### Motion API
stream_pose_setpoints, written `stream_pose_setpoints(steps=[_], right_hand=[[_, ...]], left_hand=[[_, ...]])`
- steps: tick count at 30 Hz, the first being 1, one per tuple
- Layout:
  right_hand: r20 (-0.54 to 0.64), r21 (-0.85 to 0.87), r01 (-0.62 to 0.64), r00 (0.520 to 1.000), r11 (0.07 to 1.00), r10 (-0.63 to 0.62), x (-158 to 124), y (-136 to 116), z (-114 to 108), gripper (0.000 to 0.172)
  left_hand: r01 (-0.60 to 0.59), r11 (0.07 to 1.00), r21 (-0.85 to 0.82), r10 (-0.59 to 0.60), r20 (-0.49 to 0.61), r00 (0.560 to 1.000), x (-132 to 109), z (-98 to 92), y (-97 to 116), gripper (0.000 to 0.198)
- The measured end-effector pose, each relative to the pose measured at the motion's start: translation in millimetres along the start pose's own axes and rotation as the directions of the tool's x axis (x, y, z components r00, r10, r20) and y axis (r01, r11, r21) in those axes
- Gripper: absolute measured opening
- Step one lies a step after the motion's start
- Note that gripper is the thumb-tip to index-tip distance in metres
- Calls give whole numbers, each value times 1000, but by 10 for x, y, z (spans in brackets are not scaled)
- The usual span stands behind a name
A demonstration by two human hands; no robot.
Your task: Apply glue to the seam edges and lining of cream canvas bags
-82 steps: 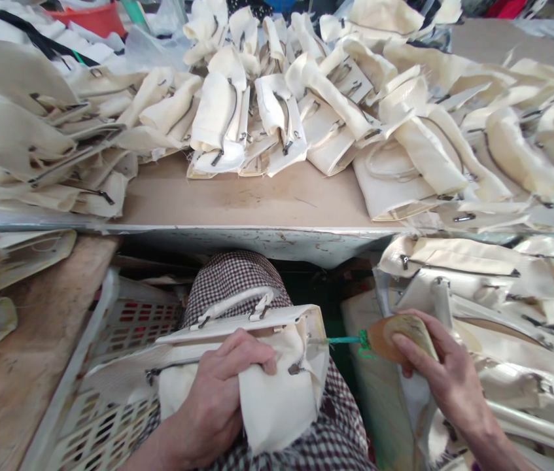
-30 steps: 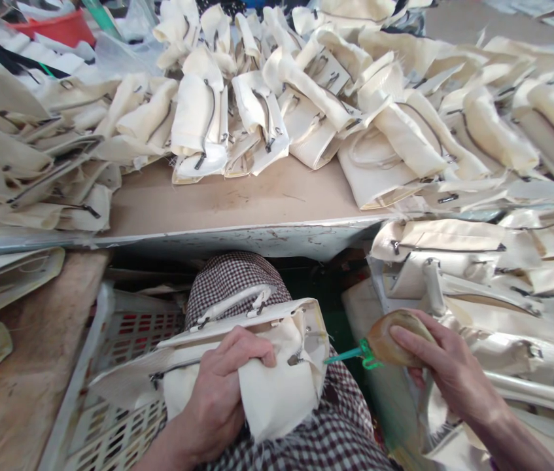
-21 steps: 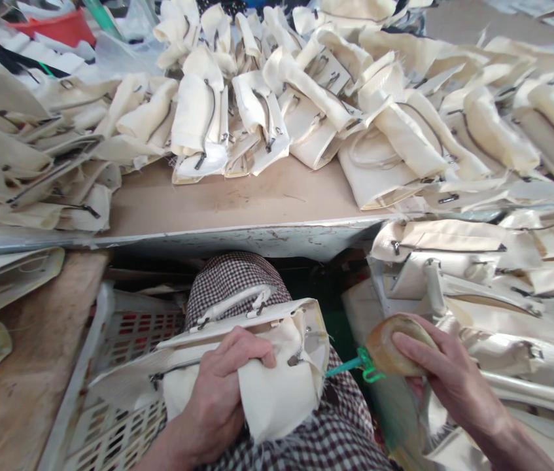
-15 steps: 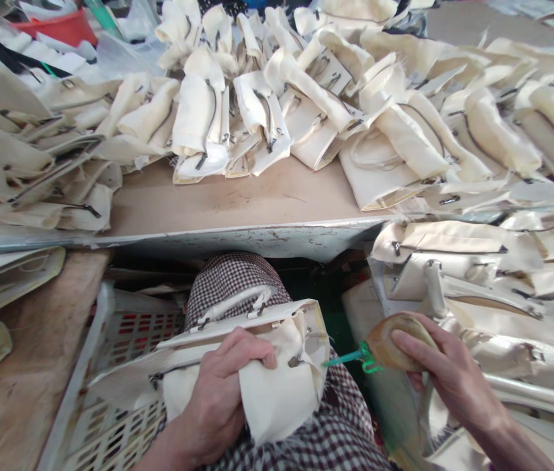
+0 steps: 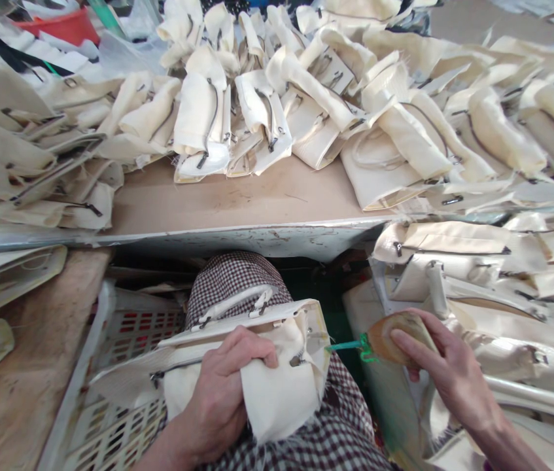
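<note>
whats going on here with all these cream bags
A seated person's left hand grips a cream bag on the lap. The right hand holds a wooden-handled tool, its green shaft pointing at the bag's right edge. The table ahead is heaped with similar cream bags, and a white crate sits to the left.

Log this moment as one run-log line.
left hand: grips cream canvas zipper pouch on lap | right hand: holds wooden-handled green-shafted awl, tip near pouch edge | bench: piled cream pouches

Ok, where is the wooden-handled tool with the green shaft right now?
The tool sits lower right of centre in the head view, gripped by the right hand, its green tip by the edge of the cream bag the left hand holds.
</note>
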State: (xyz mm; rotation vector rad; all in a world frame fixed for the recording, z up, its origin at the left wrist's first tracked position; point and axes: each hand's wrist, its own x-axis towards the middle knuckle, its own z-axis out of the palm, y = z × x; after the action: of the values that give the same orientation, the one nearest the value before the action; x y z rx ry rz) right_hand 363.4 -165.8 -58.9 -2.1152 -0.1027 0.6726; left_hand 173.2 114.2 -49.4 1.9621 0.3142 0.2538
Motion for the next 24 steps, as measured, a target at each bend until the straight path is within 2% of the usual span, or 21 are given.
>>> stream_pose_setpoints(steps=[5,9,14,18,20,21,24], right_hand=[[-76,-54,88,993,995,-92,11,109,46,62],[-102,-65,169,979,983,-175,24,196,55,59],[-72,-20,105,992,994,-106,-24,86,5,55],[-14,148,20,1000,989,-18,-63,-24,0,49],[79,343,-60,996,937,34,-68,-28,11,44],[131,458,-121,989,881,68,-69,-17,16,41],[226,748,-259,965,611,133,-55,56,15,36]], left_hand=[[-1,1000,11,1,14,1000,-17,-7,-42,19],[-93,994,51,92,25,995,28,-35,-11,18],[-96,993,73,96,14,995,48,-40,-1,12],[-113,988,104,109,37,993,10,-32,-60,11],[-119,988,95,117,28,993,3,-23,-75,12],[-117,990,83,116,21,993,7,-18,-75,13],[-61,998,19,61,-44,997,47,-14,-57,14]])
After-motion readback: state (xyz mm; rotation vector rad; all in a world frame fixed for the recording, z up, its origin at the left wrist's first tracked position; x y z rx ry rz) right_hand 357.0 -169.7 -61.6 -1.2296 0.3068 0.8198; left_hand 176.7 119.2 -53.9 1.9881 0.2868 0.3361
